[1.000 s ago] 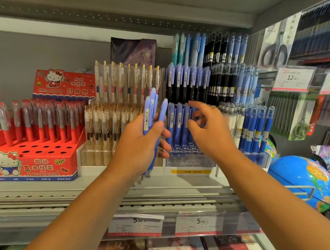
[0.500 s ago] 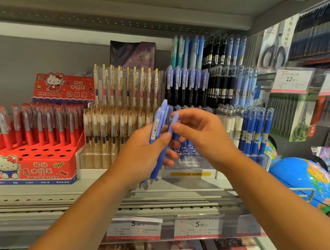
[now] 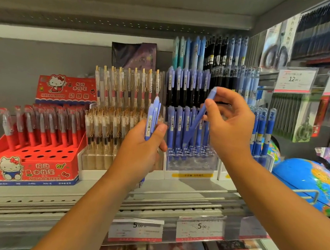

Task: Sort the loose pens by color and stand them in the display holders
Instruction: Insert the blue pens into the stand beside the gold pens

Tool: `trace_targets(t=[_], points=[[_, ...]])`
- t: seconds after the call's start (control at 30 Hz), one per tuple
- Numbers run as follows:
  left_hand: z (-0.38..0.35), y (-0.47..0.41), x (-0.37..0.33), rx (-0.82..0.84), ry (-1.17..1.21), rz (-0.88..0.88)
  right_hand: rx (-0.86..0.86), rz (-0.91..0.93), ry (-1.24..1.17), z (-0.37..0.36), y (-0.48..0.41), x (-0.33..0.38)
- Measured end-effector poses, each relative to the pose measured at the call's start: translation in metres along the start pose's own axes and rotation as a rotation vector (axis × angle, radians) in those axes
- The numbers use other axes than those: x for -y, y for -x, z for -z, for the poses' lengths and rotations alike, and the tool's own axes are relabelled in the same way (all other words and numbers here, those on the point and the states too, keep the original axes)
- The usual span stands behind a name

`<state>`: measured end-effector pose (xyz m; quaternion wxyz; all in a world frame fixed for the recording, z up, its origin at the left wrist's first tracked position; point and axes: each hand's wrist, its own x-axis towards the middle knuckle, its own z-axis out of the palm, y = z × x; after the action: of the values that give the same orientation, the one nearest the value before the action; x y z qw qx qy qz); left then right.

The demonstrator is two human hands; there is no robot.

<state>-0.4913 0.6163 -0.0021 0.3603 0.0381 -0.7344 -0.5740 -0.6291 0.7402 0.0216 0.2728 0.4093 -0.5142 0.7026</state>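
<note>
Pen (image 3: 196,123), likely light, stiff and slick, sits tilted at frame centre, pinched near its top by right hand (image 3: 230,129); left hand (image 3: 140,153) grips spare pens (image 3: 152,121); holder (image 3: 190,163) just below

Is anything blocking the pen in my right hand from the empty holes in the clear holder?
Nothing visible. The pen tilts down toward the holder, whose front holes are open. The standing pens fill only the rows behind.
</note>
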Motion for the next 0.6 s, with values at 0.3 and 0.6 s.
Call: trace_targets(t=[0.3, 0.6], points=[[0.002, 0.001, -0.003, 0.045, 0.191, 0.058, 0.000, -0.048, 0.243, 0.002, -0.007, -0.008], [-0.003, 0.001, -0.004, 0.044, 0.056, -0.044, 0.178, -0.169, 0.473, -0.002, -0.006, -0.016]])
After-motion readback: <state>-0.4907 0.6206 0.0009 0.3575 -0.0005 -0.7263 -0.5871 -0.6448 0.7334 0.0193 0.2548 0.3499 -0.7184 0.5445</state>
